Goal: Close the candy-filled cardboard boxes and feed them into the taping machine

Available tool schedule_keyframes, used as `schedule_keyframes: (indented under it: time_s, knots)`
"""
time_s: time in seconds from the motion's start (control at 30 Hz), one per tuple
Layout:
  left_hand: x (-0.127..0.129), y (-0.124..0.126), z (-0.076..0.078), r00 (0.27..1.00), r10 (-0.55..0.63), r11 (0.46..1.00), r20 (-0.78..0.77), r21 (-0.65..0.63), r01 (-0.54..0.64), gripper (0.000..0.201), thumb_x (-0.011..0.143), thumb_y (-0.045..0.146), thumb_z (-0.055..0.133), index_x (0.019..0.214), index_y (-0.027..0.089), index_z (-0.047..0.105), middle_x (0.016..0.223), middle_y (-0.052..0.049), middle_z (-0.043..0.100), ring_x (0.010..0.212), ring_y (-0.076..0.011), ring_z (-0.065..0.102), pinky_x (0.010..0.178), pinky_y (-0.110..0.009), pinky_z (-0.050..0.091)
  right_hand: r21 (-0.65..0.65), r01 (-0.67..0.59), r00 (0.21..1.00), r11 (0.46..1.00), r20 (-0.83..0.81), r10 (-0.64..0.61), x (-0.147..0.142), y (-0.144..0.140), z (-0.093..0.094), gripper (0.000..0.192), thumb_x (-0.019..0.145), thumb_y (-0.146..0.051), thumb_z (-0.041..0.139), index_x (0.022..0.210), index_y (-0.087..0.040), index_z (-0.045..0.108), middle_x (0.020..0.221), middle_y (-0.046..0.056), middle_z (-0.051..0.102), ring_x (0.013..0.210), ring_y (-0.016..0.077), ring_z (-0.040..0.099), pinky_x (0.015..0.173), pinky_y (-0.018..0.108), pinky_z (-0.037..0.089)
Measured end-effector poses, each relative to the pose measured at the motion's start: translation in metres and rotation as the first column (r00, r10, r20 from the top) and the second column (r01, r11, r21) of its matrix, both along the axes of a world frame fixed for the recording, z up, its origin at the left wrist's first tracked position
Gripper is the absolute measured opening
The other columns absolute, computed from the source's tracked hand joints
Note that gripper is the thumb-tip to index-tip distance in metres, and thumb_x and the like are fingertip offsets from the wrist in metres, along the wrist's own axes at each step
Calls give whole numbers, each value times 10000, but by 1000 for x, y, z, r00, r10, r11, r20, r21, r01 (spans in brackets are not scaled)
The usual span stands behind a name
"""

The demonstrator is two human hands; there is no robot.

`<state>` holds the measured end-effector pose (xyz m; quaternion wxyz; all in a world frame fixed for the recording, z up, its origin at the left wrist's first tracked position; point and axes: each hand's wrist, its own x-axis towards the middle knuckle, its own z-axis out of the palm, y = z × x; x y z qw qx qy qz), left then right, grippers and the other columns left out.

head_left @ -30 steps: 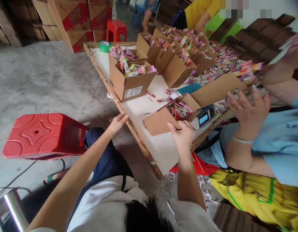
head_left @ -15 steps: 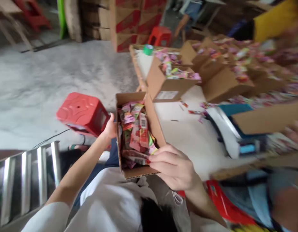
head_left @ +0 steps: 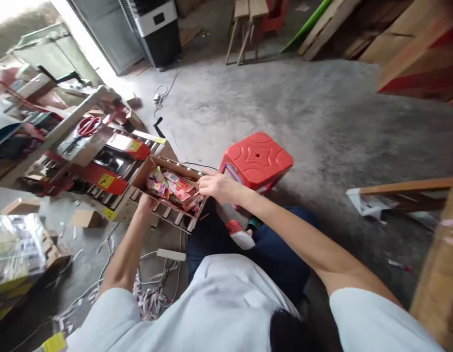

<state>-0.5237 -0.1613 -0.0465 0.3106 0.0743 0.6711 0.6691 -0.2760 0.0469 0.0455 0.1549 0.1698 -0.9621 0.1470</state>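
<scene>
The person is holding an open cardboard box [head_left: 164, 188] a little left of the middle of the frame, over the metal rollers [head_left: 164, 211] of a red and silver machine [head_left: 101, 166] that is filling the left side. The box is holding a loose heap of pink, red and green packets [head_left: 169, 188]. The left hand [head_left: 145, 203] is gripping the box's near left side from below, fingers wrapped under it so that how far they are closing cannot be told. The right hand [head_left: 215, 187] is closing over the box's right rim, fingers curled around the cardboard edge, thumb on top.

The box is tilting slightly toward the person and looks to be hanging just above the rollers rather than resting on them, though the gap is hard to read. To do this step well, it seems wise to be keeping both grips low and level so the packets are not sliding toward the near edge, and to be lining the box's long side up with the roller track before letting it settle. The flaps are standing open, so they could catch on the machine's frame.

A red plastic stool [head_left: 258, 160] is standing on the concrete floor just right of the right hand. Red scissors [head_left: 87, 126] are lying on the machine's upper shelf, and loose cables [head_left: 153, 283] are trailing on the floor below.
</scene>
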Motion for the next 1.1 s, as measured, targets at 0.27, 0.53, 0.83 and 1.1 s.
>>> schedule_keyframes:
  time_s: [0.27, 0.53, 0.83, 1.1]
  knots:
    - [-63, -42, 48, 963, -181, 976, -198, 88, 201, 366, 587, 386, 840, 810, 178, 637, 731, 24, 632, 595, -90, 565, 574, -197, 464, -642, -78, 995, 763, -3, 100, -38, -26, -17, 315, 902, -85, 460, 1176, -201, 565, 1420, 88, 567, 1403, 181, 436, 1202, 448, 301]
    - [-72, 19, 96, 137, -970, 243, -202, -743, 624, 234, 689, 393, 786, 705, 196, 661, 589, 37, 611, 504, -80, 490, 490, -202, 320, -587, 12, 785, 809, 507, 356, -98, -49, -34, 433, 971, -391, 492, 1353, -206, 579, 1364, 81, 620, 1253, 234, 563, 1078, 393, 408]
    - [-63, -3, 111, 247, -963, 250, -106, -685, 684, 426, 722, 513, 739, 979, 180, 669, 900, -50, 704, 780, -183, 638, 680, -267, 476, -749, 30, 881, 662, 333, 336, -91, -39, -48, 341, 877, -259, 627, 1202, -154, 628, 1140, 58, 693, 1004, 183, 641, 905, 316, 508]
    - [-23, -9, 76, 327, -790, 523, -519, -848, -81, 644, 753, 371, 744, 1311, 171, 493, 1407, -189, 489, 1290, -334, 497, 1021, -496, 417, -322, 264, 959, 909, -11, -283, -69, -57, -28, 433, 937, -227, 583, 1366, -227, 524, 1370, 102, 579, 1321, 260, 481, 1130, 474, 375]
